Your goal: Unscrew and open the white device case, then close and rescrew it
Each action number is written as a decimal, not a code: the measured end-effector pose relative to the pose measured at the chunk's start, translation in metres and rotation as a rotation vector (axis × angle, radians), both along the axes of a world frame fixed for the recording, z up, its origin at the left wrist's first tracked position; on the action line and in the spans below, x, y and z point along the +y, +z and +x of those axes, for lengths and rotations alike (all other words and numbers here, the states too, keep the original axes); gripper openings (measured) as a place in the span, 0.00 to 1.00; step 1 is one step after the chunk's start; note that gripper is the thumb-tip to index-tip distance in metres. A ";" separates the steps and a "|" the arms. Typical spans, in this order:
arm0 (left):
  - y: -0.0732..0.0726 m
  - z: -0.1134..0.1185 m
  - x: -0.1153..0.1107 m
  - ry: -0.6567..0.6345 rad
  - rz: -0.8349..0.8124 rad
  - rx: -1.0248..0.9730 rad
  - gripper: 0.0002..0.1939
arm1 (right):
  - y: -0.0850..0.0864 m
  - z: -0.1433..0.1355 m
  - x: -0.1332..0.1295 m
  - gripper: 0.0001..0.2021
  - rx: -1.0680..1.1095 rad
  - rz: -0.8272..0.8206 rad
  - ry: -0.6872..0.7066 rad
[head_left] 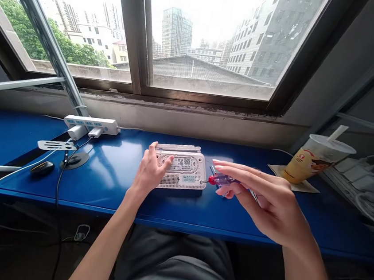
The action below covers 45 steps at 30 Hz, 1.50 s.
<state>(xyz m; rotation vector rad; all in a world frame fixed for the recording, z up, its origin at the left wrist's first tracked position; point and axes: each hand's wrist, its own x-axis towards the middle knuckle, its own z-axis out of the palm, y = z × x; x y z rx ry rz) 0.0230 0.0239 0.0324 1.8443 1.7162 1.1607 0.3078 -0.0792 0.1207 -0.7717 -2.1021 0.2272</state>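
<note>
A white router [187, 181] lies underside up on the blue desk, with labels, vent holes and folded antennas along its far edge. My left hand [152, 165] grips its left end, thumb on the underside and fingers around the far corner. In my right hand [261, 192] is a screwdriver [223, 180] with a clear purple and red handle, held between thumb and extended fingers. The screwdriver's tip meets the router's near right corner, at a screw hole. Another thin metal piece shows partly behind my right fingers; I cannot make out what it is.
On the left stand a white power strip [91, 123] with plugged-in adapters, a black mouse [43, 168] and cables. To the right, a drink cup [315, 160] with a straw sits on a napkin, beside white adapters [365, 179]. A window sill bounds the desk [101, 193] at the back.
</note>
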 end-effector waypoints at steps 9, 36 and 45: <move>-0.002 0.000 0.000 0.013 0.011 0.033 0.50 | 0.011 -0.008 0.008 0.10 -0.048 0.111 -0.012; -0.004 -0.002 0.002 -0.004 0.061 0.034 0.51 | 0.002 -0.005 -0.008 0.22 0.050 -0.057 0.046; -0.004 -0.002 0.001 -0.008 0.055 0.037 0.51 | 0.006 -0.017 0.001 0.11 0.095 0.080 0.019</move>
